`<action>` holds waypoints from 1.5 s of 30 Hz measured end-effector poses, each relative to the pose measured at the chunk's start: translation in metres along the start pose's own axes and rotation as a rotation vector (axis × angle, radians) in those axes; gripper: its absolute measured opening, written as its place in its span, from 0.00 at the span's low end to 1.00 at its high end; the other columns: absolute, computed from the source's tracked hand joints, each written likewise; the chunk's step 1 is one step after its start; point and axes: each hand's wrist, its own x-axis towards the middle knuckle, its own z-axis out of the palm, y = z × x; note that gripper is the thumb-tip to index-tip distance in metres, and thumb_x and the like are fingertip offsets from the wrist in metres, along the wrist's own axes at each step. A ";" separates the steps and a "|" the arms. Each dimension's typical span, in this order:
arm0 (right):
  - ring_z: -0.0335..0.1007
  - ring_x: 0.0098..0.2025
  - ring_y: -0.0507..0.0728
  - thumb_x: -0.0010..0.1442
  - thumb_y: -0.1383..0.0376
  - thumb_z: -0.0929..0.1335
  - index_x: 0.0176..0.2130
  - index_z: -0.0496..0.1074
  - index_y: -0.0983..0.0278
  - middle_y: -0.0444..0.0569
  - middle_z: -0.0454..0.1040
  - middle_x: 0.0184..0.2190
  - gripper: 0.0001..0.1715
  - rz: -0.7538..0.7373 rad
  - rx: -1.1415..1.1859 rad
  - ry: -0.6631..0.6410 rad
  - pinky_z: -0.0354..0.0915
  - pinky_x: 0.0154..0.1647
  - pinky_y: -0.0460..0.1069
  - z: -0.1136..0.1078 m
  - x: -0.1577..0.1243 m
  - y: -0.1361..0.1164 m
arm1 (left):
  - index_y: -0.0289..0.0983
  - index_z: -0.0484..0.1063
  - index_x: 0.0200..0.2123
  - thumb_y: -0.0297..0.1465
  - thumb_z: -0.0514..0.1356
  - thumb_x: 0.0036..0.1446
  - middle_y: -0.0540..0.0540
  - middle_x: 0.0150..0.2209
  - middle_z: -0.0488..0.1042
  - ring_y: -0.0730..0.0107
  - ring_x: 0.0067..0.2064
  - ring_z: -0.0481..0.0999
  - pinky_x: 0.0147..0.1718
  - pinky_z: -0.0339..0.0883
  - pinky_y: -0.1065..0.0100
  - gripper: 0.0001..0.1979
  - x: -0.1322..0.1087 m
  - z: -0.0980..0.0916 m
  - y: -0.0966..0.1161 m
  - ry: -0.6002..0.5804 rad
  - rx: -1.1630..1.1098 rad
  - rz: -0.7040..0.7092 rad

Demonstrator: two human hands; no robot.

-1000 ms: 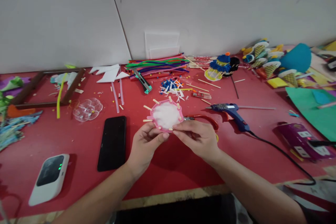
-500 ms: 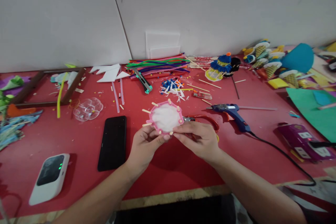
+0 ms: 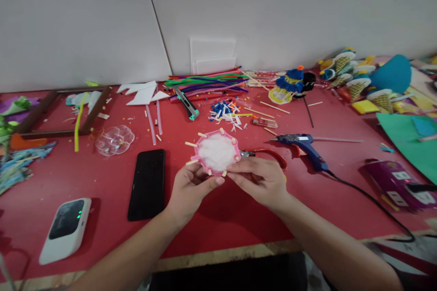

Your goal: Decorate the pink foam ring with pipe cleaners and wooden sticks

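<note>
Both hands hold a small round craft piece (image 3: pixel 217 152) just above the red table (image 3: pixel 102 182). It has a pink scalloped rim, a white fluffy middle and several short wooden sticks poking outward. My left hand (image 3: pixel 190 189) pinches its lower left edge with fingers curled. My right hand (image 3: pixel 260 181) pinches its lower right edge. Red-handled scissors (image 3: pixel 269 154) lie right behind my right hand.
A black phone (image 3: pixel 147 183) lies left of my hands, a white device (image 3: pixel 64 229) with green lights further left. A blue glue gun (image 3: pixel 303 145) with its cord lies at right. Pipe cleaners (image 3: pixel 205 84), a cutter (image 3: pixel 186 104), cut scraps, a clear plastic piece (image 3: pixel 114 140) and finished paper crafts crowd the back.
The craft piece has turned slightly in my fingers. Otherwise my hands stay in the same place.
</note>
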 end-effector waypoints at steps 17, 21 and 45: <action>0.80 0.32 0.52 0.56 0.72 0.72 0.41 0.79 0.60 0.46 0.82 0.31 0.12 0.002 0.034 -0.014 0.76 0.35 0.44 0.000 0.000 0.001 | 0.35 0.80 0.30 0.30 0.75 0.38 0.45 0.32 0.84 0.68 0.34 0.82 0.38 0.74 0.71 0.13 -0.001 -0.001 0.004 0.030 0.115 -0.078; 0.80 0.31 0.52 0.57 0.72 0.71 0.41 0.79 0.59 0.45 0.82 0.31 0.12 0.009 0.026 -0.015 0.76 0.34 0.44 -0.001 0.000 0.001 | 0.35 0.80 0.32 0.29 0.76 0.37 0.44 0.34 0.84 0.65 0.37 0.82 0.39 0.75 0.69 0.15 -0.002 -0.001 0.004 0.009 0.086 -0.080; 0.80 0.31 0.53 0.58 0.71 0.71 0.40 0.79 0.59 0.46 0.82 0.30 0.11 0.017 0.027 -0.018 0.76 0.33 0.44 0.000 0.001 0.001 | 0.35 0.80 0.33 0.31 0.74 0.41 0.45 0.33 0.84 0.68 0.36 0.82 0.39 0.74 0.71 0.13 -0.001 -0.002 0.002 -0.001 0.100 -0.060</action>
